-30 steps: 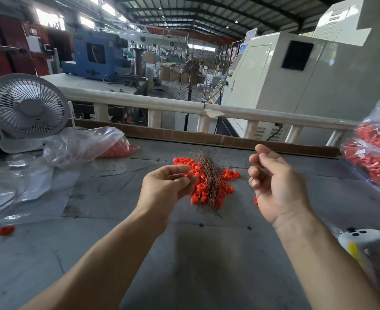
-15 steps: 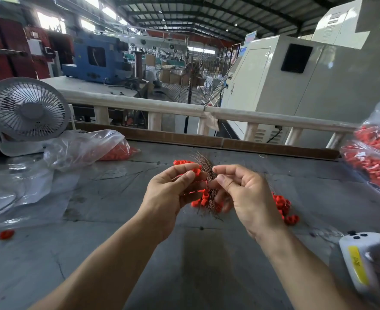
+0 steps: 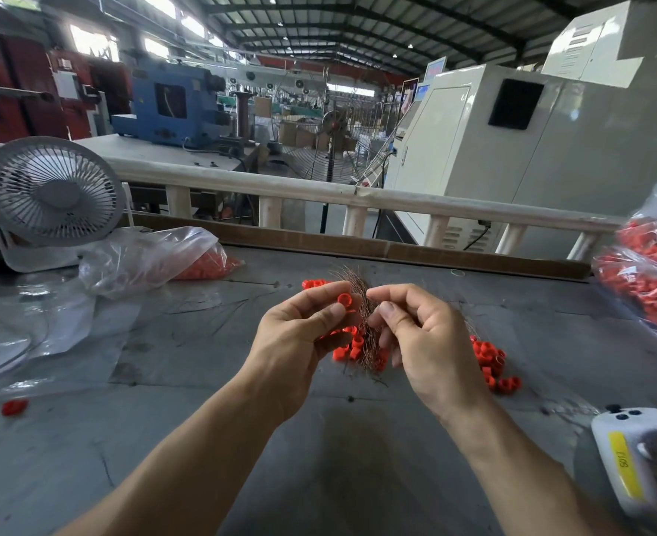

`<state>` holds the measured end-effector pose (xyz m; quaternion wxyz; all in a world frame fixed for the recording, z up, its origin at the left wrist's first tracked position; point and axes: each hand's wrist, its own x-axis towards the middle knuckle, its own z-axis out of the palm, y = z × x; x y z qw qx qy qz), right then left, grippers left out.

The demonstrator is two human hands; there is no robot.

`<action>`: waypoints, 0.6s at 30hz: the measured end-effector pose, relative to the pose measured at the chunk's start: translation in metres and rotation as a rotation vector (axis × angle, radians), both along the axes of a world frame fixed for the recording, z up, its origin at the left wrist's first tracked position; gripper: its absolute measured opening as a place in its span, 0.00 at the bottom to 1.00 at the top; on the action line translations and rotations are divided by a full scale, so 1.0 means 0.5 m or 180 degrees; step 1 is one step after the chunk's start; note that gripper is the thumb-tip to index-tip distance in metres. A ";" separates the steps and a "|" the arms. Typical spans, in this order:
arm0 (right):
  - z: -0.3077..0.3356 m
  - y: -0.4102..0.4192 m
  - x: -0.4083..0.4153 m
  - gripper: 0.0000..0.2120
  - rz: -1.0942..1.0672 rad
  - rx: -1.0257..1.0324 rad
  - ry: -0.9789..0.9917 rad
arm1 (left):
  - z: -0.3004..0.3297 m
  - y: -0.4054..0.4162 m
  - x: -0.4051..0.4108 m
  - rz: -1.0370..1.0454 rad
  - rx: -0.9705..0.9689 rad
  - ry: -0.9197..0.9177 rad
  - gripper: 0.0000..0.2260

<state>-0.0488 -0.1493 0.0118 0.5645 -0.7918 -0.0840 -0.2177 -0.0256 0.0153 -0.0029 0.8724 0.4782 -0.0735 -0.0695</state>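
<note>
Centrally, above the scuffed grey desk (image 3: 203, 419), the left hand (image 3: 296, 342) pinches a small, smooth red plastic ring (image 3: 344, 299) in its fingers. The right hand (image 3: 427, 342), fingers curled, pinches fine copper wire (image 3: 361, 288), a bristly tuft just right of the ring. Loose red rings (image 3: 487, 357) lie heaped beneath.

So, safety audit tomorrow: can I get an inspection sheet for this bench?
Surface: grey table, scuffed and stained.
Job's things: red caps heaped around a copper wire bundle.
Clutter: left bag and right bag of caps, desk fan, white handheld device, stray cap.
Grips: left hand pinches a single cap; right hand curled at the wires, hold unclear.
Cables: black lead at the white machine only.
Surroundings: railing, blue machine, factory hall.
</note>
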 end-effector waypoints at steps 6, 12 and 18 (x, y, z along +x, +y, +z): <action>0.002 0.007 -0.008 0.07 -0.0041 -0.0015 -0.0082 | -0.008 0.003 0.010 0.0073 0.0021 -0.0065 0.16; 0.005 0.017 -0.019 0.07 -0.0023 -0.0164 -0.0237 | -0.009 0.001 0.008 0.0061 0.0054 -0.0169 0.13; 0.010 0.021 -0.022 0.06 -0.0117 -0.0268 -0.0301 | -0.004 -0.001 0.002 0.0051 0.0085 -0.0225 0.14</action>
